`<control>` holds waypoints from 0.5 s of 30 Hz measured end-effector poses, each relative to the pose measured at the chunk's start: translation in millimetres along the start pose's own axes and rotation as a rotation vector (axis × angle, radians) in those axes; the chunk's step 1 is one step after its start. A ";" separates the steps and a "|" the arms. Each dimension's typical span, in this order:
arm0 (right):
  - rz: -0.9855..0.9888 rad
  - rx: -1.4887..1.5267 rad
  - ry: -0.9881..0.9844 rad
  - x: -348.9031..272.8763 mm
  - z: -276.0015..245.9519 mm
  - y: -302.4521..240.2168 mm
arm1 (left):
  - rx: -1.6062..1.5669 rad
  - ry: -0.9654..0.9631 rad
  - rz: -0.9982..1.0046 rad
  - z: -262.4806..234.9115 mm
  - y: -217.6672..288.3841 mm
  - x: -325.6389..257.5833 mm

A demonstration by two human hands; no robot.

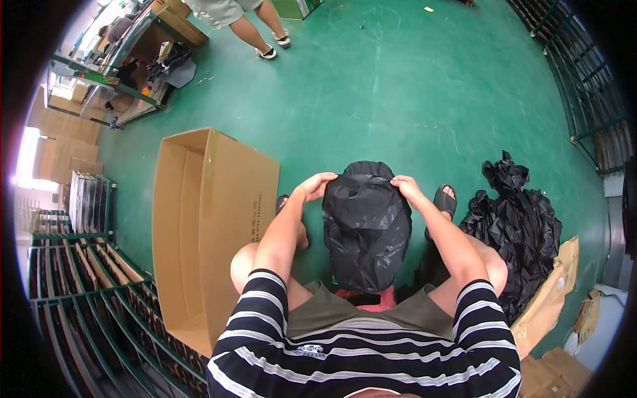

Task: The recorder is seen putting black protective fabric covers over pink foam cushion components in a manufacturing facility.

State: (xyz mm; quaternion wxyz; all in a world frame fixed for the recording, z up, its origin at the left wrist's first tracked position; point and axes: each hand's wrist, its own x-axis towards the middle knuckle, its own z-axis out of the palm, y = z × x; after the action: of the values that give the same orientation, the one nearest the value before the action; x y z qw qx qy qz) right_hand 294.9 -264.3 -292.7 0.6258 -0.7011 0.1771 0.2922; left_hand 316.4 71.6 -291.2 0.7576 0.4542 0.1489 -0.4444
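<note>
Striped black-and-white sleeves and olive shorts fill the lower edge. Between the knees stands a glossy black plastic bag [366, 229], bulging, its long axis running upright away from the body. Left hand [317, 186] and right hand [406, 188] sit at its top corners, equally near, fingers pinching the film at the rim. Whatever fills the bag is hidden. Left lies an open brown cardboard box [212, 225]; right, a heap of crumpled black bags [521, 219] on green floor [398, 99].
</note>
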 end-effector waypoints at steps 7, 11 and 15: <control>-0.113 -0.037 0.202 66.3 -7.8 10.1 | -0.051 0.079 0.027 -26.6 12.3 74.2; 0.072 0.065 0.183 91.3 -16.0 40.0 | 0.137 0.347 -0.007 -27.7 3.0 107.8; 0.313 0.175 0.167 87.2 -22.8 67.0 | -0.062 0.356 -0.240 -24.4 -20.2 102.8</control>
State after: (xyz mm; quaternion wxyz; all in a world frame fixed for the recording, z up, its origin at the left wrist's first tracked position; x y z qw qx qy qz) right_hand 324.9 -286.8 -398.6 0.6144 -0.6298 0.3601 0.3101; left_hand 362.0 32.4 -380.4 0.6745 0.4813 0.3470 -0.4394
